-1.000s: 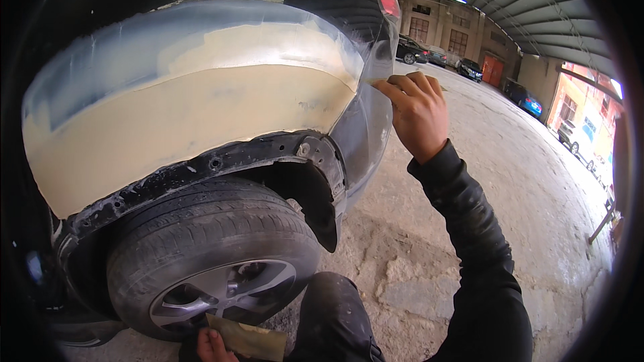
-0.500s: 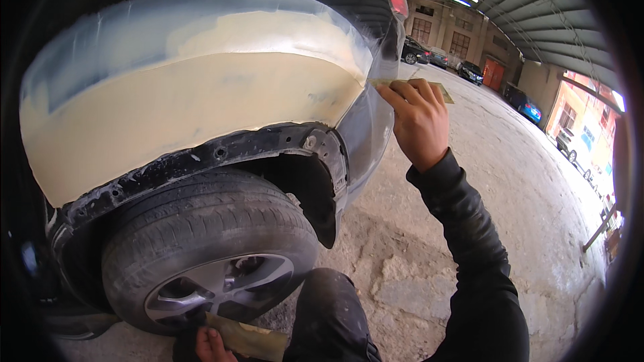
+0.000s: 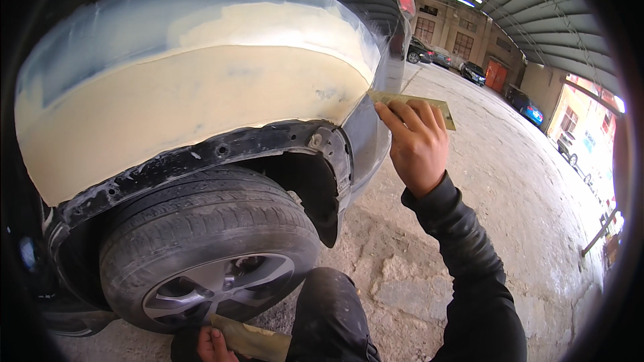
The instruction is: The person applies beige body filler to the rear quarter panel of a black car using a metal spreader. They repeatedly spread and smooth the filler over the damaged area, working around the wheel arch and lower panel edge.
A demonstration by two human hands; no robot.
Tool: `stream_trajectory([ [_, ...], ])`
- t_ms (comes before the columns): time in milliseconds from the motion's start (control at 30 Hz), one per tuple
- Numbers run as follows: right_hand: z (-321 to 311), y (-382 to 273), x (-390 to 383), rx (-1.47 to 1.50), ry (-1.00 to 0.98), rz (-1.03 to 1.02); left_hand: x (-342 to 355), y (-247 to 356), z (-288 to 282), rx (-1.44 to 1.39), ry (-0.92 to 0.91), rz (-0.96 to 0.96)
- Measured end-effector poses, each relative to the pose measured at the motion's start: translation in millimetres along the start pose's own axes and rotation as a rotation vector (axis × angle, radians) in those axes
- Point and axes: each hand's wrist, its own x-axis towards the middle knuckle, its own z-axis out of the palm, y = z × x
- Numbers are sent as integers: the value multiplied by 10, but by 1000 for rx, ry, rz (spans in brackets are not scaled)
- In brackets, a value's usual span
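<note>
My right hand [image 3: 421, 151] pinches a thin, yellowish putty spreader [image 3: 448, 119]. The spreader's left corner meets the rear tip of the filler patch, at the seam with the dark bumper [image 3: 363, 135]. Beige body filler [image 3: 181, 97] covers the car's fender above the wheel arch, with grey-blue sanded paint [image 3: 141, 17] along its upper border. A few darker smudges show through near the patch's rear end. Low in front of the wheel, my left hand [image 3: 213, 345] grips a second flat, yellowish spreader plate [image 3: 251, 340], which lies close to my knee.
Below the patch is the bare black wheel-arch edge [image 3: 225, 151], with holes and clips. The tyre [image 3: 208, 218] and alloy rim [image 3: 225, 288] stand beneath it. My bent knee [image 3: 329, 308] is beside the wheel. Cracked concrete [image 3: 416, 281] spreads right, toward parked cars [image 3: 473, 72].
My right hand has moved slightly down, and more of its spreader's flat face shows. My left hand stays low with its plate. The whole view has shifted a little.
</note>
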Motion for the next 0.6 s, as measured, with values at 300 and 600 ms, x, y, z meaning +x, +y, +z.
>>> stream_trajectory([
  [300, 30, -164, -131, 40, 29, 4, -54, 35, -7, 16, -53, -115],
  [600, -50, -390, -236, 144, 7, 8, -98, 6, -21, 18, -53, -119],
])
